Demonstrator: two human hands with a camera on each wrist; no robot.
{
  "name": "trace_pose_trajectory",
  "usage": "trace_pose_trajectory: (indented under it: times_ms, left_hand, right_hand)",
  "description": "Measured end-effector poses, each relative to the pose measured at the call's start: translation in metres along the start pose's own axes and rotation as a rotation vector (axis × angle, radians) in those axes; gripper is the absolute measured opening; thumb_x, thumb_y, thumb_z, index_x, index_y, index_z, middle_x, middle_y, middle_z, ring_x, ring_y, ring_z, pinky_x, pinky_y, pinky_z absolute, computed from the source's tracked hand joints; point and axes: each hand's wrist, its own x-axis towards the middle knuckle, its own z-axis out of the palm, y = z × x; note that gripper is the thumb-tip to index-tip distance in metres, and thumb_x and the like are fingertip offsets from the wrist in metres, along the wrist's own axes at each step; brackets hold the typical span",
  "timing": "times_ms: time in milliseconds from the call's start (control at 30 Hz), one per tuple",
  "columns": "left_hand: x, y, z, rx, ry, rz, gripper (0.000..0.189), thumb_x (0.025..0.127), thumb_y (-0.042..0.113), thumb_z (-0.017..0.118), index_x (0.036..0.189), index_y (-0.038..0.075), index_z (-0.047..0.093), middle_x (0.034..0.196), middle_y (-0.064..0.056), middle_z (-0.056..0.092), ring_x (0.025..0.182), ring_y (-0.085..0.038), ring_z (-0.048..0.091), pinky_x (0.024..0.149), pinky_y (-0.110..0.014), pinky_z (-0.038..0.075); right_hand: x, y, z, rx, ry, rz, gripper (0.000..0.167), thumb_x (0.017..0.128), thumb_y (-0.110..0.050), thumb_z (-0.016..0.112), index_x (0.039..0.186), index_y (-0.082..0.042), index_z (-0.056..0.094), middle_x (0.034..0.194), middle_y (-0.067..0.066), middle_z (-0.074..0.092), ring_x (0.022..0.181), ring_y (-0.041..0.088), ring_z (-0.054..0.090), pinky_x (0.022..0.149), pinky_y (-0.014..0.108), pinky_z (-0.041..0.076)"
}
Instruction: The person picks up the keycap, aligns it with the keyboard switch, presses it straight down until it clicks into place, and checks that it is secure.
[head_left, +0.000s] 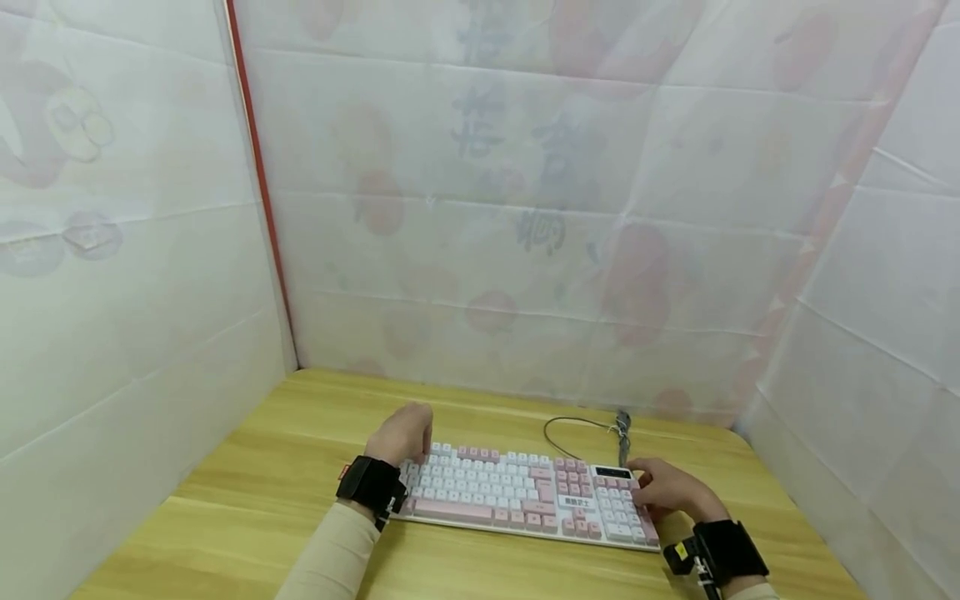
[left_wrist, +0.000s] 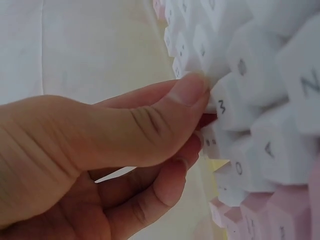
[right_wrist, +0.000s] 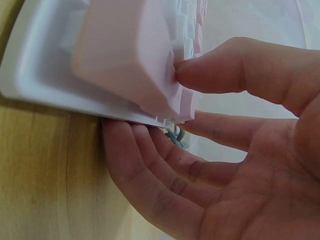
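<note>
A white and pink keyboard [head_left: 480,488] lies on the wooden table in the head view. At its upper left, my left hand [head_left: 401,433] comes down over the keys. In the left wrist view the thumb and bent fingers of that hand [left_wrist: 135,140] pinch a white keycap [left_wrist: 212,106], largely hidden; a dark red patch shows just below the thumb tip. My right hand [head_left: 671,487] grips the keyboard's right edge. Close up, its thumb [right_wrist: 210,70] rests on a large pink key [right_wrist: 120,60], and the fingertips reach beneath the keyboard's edge.
A grey cable [head_left: 622,429], tied in a bundle, lies behind the keyboard's right part. The wooden table [head_left: 255,467] is enclosed by whitish printed sheets [head_left: 480,208] at the back and both sides. Each wrist wears a black camera strap [head_left: 371,483].
</note>
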Motion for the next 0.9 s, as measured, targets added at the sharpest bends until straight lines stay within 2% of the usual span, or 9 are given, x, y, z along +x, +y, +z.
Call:
trace_pose_trajectory:
  times_ms: [200,300,433,500,600,667,767,900]
  left_hand:
    - [0.001,0.001,-0.003,-0.004,-0.005,0.018,0.025,0.070,-0.013,0.086,0.065,0.008,0.074,0.068,0.000,0.067,0.060,-0.015,0.056,0.058,-0.028,0.051]
    - [0.001,0.002,-0.005,-0.006,-0.016,0.018,0.023,0.075,-0.010,0.085,0.066,0.007,0.073,0.066,0.000,0.063,0.058,-0.014,0.051,0.057,-0.028,0.045]
    - [0.001,0.005,-0.008,-0.012,-0.025,0.029,0.018,0.083,0.002,0.083,0.070,0.007,0.072,0.065,0.001,0.057,0.060,-0.013,0.042,0.059,-0.029,0.038]
    - [0.001,0.007,-0.011,-0.016,-0.007,0.039,0.012,0.086,0.008,0.082,0.078,0.008,0.074,0.073,0.001,0.063,0.064,-0.012,0.049,0.063,-0.030,0.042]
    - [0.002,0.011,-0.015,-0.024,0.022,0.061,0.004,0.091,0.011,0.078,0.091,0.007,0.076,0.089,-0.005,0.071,0.075,-0.018,0.060,0.073,-0.034,0.050]
    - [0.001,0.013,-0.018,-0.024,0.037,0.069,0.011,0.092,0.011,0.076,0.102,0.008,0.077,0.104,-0.008,0.074,0.087,-0.023,0.067,0.083,-0.039,0.054]
    - [0.000,0.016,-0.019,-0.022,0.033,0.078,0.017,0.093,0.011,0.075,0.110,0.006,0.076,0.110,-0.011,0.073,0.095,-0.028,0.068,0.087,-0.043,0.055]
    - [0.002,0.017,-0.013,0.008,0.037,0.089,0.025,0.093,0.013,0.076,0.117,0.004,0.074,0.116,-0.014,0.072,0.103,-0.031,0.068,0.090,-0.044,0.055]
  right_hand:
    - [-0.001,-0.001,0.000,0.015,0.010,0.006,0.068,0.094,-0.002,0.066,0.150,0.017,0.034,0.112,0.021,0.064,0.090,0.026,0.061,0.076,0.041,0.052]
    - [-0.002,-0.001,0.000,0.021,-0.005,-0.011,0.066,0.095,-0.002,0.064,0.150,0.018,0.032,0.113,0.023,0.064,0.091,0.027,0.060,0.076,0.040,0.048]
    - [-0.004,-0.001,0.000,0.028,-0.010,0.002,0.065,0.096,-0.001,0.063,0.150,0.019,0.032,0.116,0.025,0.063,0.093,0.027,0.061,0.076,0.040,0.047]
    - [-0.004,-0.002,0.000,0.023,-0.003,0.009,0.065,0.095,-0.001,0.063,0.150,0.019,0.032,0.116,0.024,0.063,0.092,0.027,0.061,0.075,0.040,0.046]
    - [-0.006,-0.004,0.000,0.015,0.013,0.009,0.066,0.095,-0.002,0.063,0.150,0.018,0.033,0.113,0.022,0.063,0.091,0.027,0.060,0.075,0.041,0.047]
    - [-0.006,-0.005,0.000,0.004,0.023,0.000,0.066,0.094,-0.002,0.064,0.149,0.018,0.034,0.110,0.021,0.064,0.089,0.026,0.060,0.074,0.041,0.048]
    - [-0.006,-0.005,0.001,-0.012,0.040,-0.009,0.067,0.090,0.000,0.064,0.148,0.019,0.036,0.109,0.022,0.064,0.086,0.025,0.060,0.072,0.039,0.050]
    - [-0.008,-0.007,0.003,-0.031,0.050,-0.012,0.068,0.088,0.003,0.062,0.149,0.018,0.035,0.105,0.021,0.064,0.067,0.020,0.045,0.063,0.037,0.041]
